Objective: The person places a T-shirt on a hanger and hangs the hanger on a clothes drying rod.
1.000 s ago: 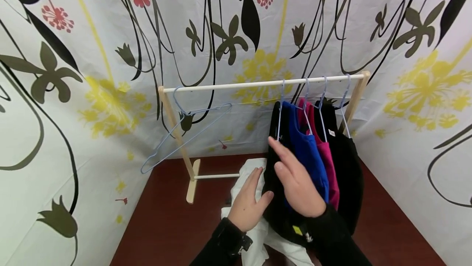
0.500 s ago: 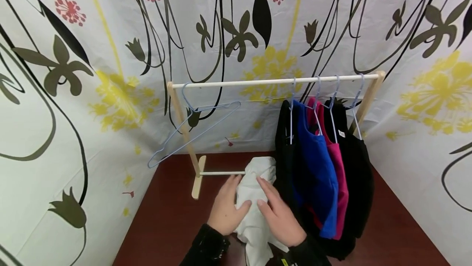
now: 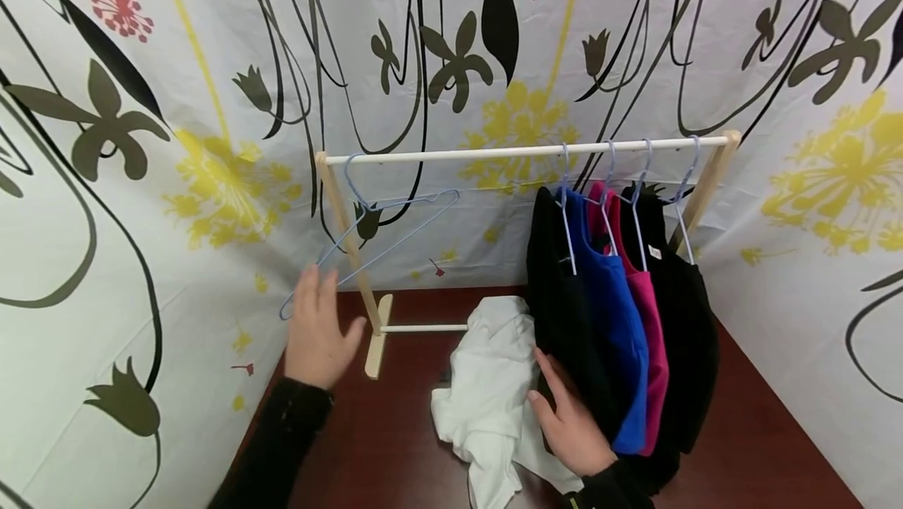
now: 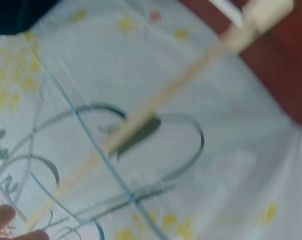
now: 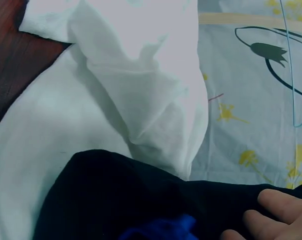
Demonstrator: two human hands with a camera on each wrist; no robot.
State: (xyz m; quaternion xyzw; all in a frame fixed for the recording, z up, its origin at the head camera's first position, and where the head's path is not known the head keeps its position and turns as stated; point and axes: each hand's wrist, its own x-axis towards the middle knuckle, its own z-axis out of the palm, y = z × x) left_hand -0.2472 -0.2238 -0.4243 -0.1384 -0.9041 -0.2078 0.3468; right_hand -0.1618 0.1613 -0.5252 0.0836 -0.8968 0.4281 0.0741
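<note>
My left hand (image 3: 320, 332) is raised at the left with its fingers spread, just in front of the lower corner of a bare blue wire hanger (image 3: 398, 246). Whether it touches the wire cannot be seen. That hanger hangs from the left end of the rack's white rail (image 3: 451, 154). My right hand (image 3: 571, 423), fingers extended, is beside the front black garment (image 3: 564, 297) on the rack. To its left a crumpled white garment (image 3: 490, 383) lies on the table; the right wrist view shows its folds (image 5: 136, 75) next to dark cloth (image 5: 106, 190).
Behind the front black garment hang a blue garment (image 3: 624, 352), a pink one (image 3: 649, 336) and another black one (image 3: 680, 336). The rack's wooden left post (image 3: 349, 242) stands on a foot (image 3: 378, 336). Floral fabric walls enclose the dark red table (image 3: 381, 430).
Both hands first came down over the white garment, away from the hung clothes. Then my left hand moved left and up to the bare hanger, while my right shifted right toward the black garment.
</note>
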